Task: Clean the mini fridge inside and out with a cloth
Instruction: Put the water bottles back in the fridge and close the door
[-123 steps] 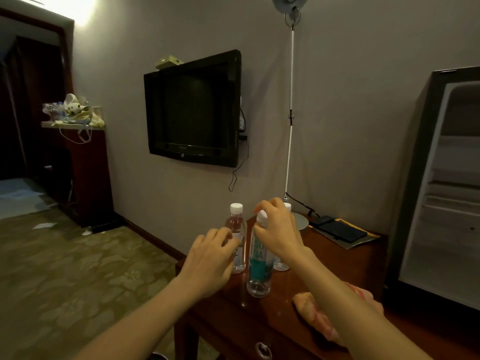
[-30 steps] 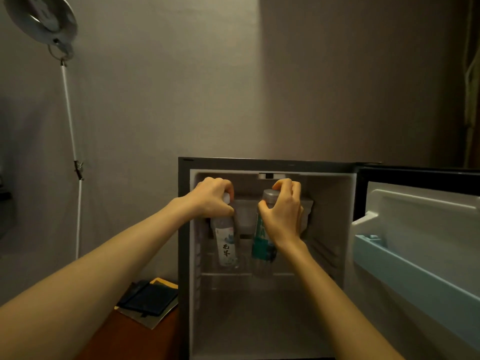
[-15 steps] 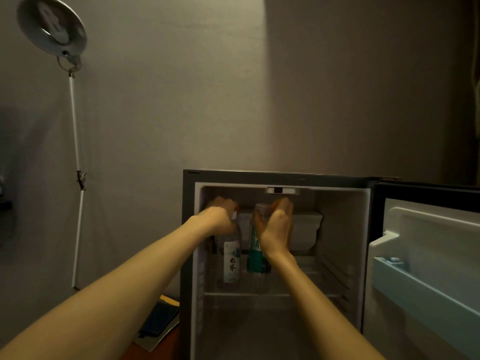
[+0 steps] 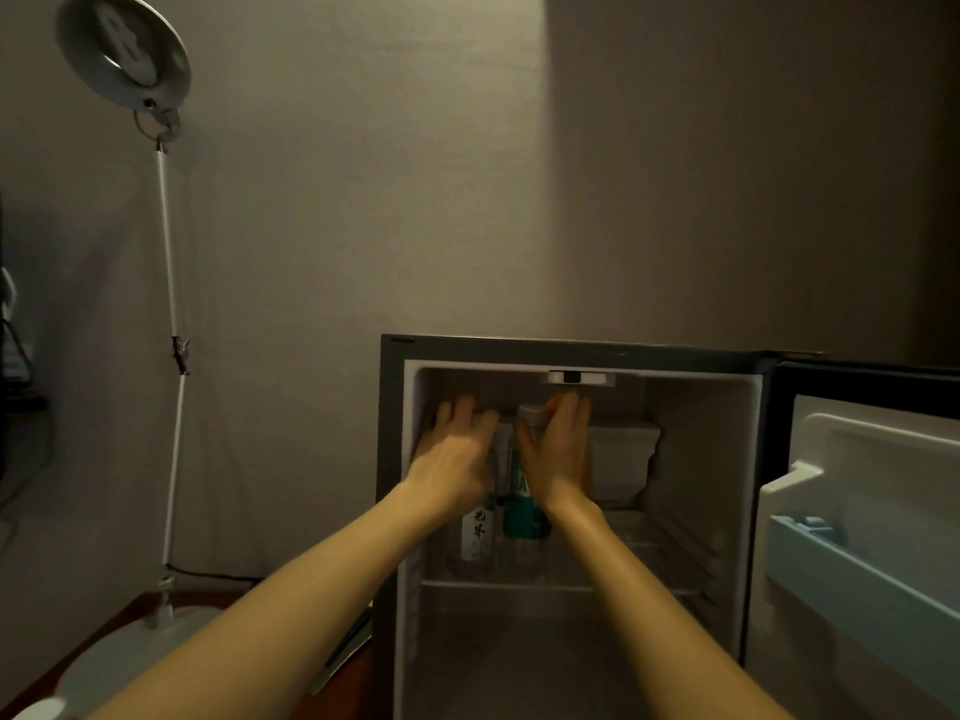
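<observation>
On the fridge shelf [image 4: 519,584], white-labelled bottle [image 4: 478,532] beside teal-labelled bottle [image 4: 522,511].

The blurred left hand [image 4: 457,454] hides the top of the white-labelled bottle [image 4: 478,532]; the right hand [image 4: 561,454] covers part of the green bottle [image 4: 521,514]. Either grip is unclear. The fridge door [image 4: 862,491] runs off the right edge

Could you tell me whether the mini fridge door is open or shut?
Open: the door is swung out to the right, leaving the mini fridge interior in plain view.
</observation>
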Motion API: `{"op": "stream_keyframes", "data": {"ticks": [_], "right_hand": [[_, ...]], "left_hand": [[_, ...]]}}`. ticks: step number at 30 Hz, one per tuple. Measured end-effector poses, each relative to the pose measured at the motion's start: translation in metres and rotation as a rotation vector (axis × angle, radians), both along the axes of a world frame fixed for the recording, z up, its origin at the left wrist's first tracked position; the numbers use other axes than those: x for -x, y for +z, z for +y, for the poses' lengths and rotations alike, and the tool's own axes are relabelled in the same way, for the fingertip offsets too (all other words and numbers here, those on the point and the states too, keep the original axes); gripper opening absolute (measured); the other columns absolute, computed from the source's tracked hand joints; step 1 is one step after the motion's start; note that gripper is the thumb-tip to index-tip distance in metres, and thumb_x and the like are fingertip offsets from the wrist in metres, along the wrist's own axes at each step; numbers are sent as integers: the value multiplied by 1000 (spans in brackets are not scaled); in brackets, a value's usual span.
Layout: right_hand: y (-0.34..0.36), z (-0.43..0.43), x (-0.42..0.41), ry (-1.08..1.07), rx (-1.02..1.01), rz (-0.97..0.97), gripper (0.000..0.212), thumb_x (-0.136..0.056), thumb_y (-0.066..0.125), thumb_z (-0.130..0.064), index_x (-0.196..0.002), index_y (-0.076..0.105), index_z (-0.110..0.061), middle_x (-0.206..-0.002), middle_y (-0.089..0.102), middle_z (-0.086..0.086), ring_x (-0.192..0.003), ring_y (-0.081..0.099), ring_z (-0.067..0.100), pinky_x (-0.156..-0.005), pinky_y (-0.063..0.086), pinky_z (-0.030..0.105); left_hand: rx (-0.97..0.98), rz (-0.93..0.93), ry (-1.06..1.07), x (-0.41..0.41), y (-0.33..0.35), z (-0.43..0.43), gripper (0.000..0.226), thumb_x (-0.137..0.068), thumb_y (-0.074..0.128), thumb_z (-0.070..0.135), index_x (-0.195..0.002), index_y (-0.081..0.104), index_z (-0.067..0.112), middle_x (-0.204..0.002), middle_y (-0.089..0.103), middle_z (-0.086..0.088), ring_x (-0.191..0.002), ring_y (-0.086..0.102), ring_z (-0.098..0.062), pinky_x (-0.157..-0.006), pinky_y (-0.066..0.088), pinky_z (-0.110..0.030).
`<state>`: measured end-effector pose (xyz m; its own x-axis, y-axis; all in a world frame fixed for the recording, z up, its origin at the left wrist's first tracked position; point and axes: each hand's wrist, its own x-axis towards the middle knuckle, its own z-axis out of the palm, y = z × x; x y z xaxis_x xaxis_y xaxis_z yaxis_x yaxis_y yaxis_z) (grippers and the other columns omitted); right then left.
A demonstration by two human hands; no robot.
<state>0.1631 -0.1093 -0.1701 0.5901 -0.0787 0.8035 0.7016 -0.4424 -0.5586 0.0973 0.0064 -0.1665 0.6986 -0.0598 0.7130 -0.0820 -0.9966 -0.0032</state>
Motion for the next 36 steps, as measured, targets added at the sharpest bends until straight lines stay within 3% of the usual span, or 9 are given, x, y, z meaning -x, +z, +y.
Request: {"op": "stream_keyframes", "data": {"ticks": [4, 11, 14, 18, 23, 26, 31, 36], "right_hand": [[-1, 0, 1, -17, 39, 63, 37, -86, 67, -21, -111, 45, -4, -116, 46, 16, -90, 54, 27, -71, 46, 32], [-2, -1, 7, -37, 84, 149, 50, -82, 71, -20, -121, 42, -6, -124, 43, 14, -109, 50, 28, -89, 48, 36], [-10, -8, 16, -53, 99, 92, 51, -83, 70, -25, -122, 43, -6, -123, 44, 14, -111, 46, 29, -90, 45, 36], [-27, -5, 39, -93, 109, 29, 57, -79, 73, -23, -124, 43, -4, -122, 48, 18, -112, 48, 33, -88, 44, 38], [-46, 12, 86, -8, 168, -112, 45, -78, 74, -16, -115, 51, -5, -115, 50, 14, -101, 50, 26, -75, 34, 24], [-52, 31, 111, 74, 167, -176, 40, -79, 73, -18, -111, 52, -7, -110, 51, 11, -97, 50, 21, -76, 36, 24], [-55, 74, 155, 199, 186, -264, 36, -79, 73, -14, -108, 52, -7, -107, 52, 11, -94, 51, 24, -75, 44, 31], [-74, 134, 188, 354, 303, -242, 36, -83, 69, -19, -114, 51, -10, -114, 50, 7, -102, 50, 22, -80, 47, 31]], "left_hand": [[-61, -18, 11, 9, -13, 1, 64, -85, 61, 19, -142, 31, 21, -145, 23, -6, -132, 26, -31, -108, 36, -41], [-80, -15, -9, 25, -18, 2, 64, -85, 61, 16, -143, 33, 16, -150, 20, -10, -138, 20, -32, -106, 40, -40], [-84, 26, 4, 36, -20, 1, 55, -87, 59, 13, -137, 38, 15, -152, 18, -11, -140, 17, -33, -104, 42, -41], [-113, 46, 2, 55, -27, 3, 55, -87, 57, 12, -138, 35, 16, -147, 25, -14, -134, 26, -31, -96, 45, -35], [-217, 28, -10, 91, -38, 20, 51, -84, 59, 10, -134, 47, 12, -147, 34, -17, -135, 31, -33, -99, 44, -44], [-284, 3, 28, 118, -41, 43, 45, -79, 68, 17, -122, 56, 15, -136, 47, -13, -125, 43, -32, -89, 49, -45], [-322, -21, 160, 174, -42, 91, 41, -68, 69, 10, -108, 63, 15, -122, 58, -13, -114, 54, -35, -77, 49, -46], [-299, 75, 343, 227, -60, 154, 40, -73, 67, 16, -113, 61, 17, -124, 57, -10, -118, 49, -33, -83, 44, -47]]}}
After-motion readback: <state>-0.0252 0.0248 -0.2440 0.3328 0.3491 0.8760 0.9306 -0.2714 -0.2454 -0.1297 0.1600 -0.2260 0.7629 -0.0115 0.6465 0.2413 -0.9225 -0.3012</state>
